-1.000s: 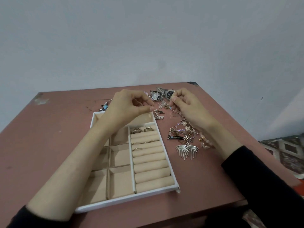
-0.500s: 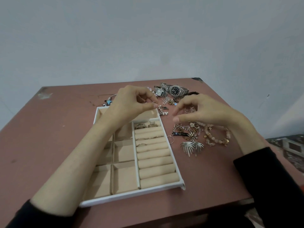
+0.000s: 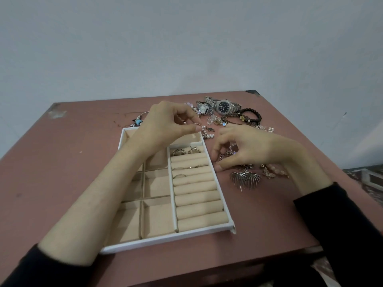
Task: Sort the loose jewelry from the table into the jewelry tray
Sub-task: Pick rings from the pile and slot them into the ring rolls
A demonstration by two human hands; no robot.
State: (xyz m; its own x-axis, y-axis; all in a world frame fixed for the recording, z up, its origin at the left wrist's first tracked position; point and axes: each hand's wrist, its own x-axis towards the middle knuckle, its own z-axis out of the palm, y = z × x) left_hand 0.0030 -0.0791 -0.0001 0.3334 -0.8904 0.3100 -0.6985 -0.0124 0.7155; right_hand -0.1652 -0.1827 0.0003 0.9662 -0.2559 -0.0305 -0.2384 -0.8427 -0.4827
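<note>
We look down on a pinkish-brown table set against a pale wall. A white tray lined in beige lies in the middle, with open compartments on its left and a column of padded rolls on its right. A few rings sit tucked between the far rolls, and two or three thin ones lie a little nearer. Our left hand hangs over the far end of the tray, thumb and forefinger closed in a narrow pinch on a small ring held just above the far right corner. Our right hand is just right of the tray, over the heap of loose pieces on the table. Its fingers are curled downward and its thumb tip touches the table beside the tray's right wall; we cannot tell whether they hold anything. Two leaf-shaped earrings lie just near of that hand. At the far side lie two watches, with dark bead bracelets to their right and a pearl piece just past the tray's far right corner. A blue charm lies beyond the tray's far left corner. Black sleeves cover both forearms at the near edge.
</note>
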